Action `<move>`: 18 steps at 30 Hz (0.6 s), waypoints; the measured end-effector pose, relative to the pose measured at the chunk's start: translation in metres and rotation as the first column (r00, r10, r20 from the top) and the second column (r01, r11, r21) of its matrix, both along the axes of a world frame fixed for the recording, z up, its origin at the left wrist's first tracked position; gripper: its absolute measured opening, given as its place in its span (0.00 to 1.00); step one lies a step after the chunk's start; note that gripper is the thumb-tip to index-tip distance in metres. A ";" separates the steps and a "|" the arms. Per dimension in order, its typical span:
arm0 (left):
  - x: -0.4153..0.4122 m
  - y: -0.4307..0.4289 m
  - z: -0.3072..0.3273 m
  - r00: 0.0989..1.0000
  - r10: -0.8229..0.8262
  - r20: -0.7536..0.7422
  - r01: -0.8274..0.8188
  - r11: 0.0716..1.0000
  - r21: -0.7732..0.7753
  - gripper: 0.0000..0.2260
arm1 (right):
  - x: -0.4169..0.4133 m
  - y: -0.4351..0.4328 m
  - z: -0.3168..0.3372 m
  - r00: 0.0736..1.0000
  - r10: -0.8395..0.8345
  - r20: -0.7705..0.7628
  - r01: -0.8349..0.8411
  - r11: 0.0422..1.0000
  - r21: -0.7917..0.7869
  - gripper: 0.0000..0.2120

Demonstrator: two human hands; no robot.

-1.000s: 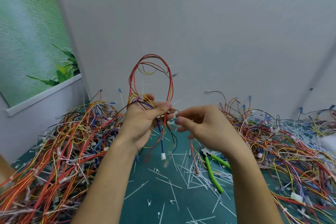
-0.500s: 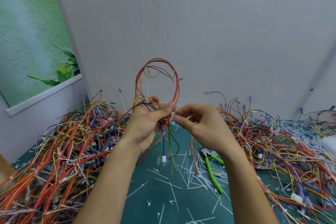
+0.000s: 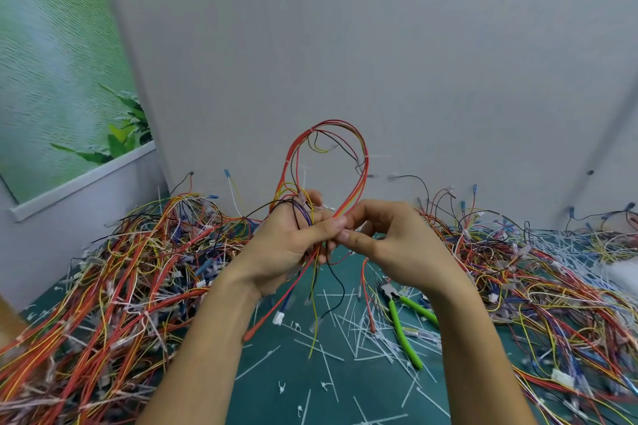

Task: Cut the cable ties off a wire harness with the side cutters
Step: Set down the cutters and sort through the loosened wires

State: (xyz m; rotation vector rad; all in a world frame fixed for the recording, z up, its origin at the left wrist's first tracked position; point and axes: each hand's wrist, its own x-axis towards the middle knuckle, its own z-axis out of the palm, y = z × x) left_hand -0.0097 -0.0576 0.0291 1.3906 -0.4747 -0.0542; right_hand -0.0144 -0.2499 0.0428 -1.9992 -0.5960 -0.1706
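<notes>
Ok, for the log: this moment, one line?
left hand grips looped red wire harness; right hand pinches it; green-handled side cutters unheld

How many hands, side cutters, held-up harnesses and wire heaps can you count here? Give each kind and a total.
hands: 2 (left hand, right hand)
side cutters: 1
harness held up: 1
wire heaps: 2 (left heap, right heap)
Total: 6

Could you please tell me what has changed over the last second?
The left hand, gripping the wire harness, shifted right until its thumb met the right hand, whose fingertips now pinch the bundle. The side cutters stayed on the mat, untouched.
</notes>
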 end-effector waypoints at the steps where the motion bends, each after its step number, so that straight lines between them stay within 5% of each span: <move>1: 0.000 0.000 -0.001 1.000 -0.006 -0.004 0.006 1.000 -0.009 0.18 | 0.000 0.000 0.000 1.000 0.004 0.002 -0.004 1.000 0.009 0.04; 8: 0.001 -0.006 -0.003 1.000 -0.010 -0.013 0.009 0.997 -0.073 0.15 | 0.002 0.004 -0.002 1.000 -0.019 0.020 0.018 0.998 0.059 0.06; 18: 0.002 -0.002 -0.002 0.998 0.036 0.054 -0.038 0.998 0.047 0.11 | 0.007 0.002 -0.005 0.999 -0.045 0.003 0.044 0.998 0.053 0.05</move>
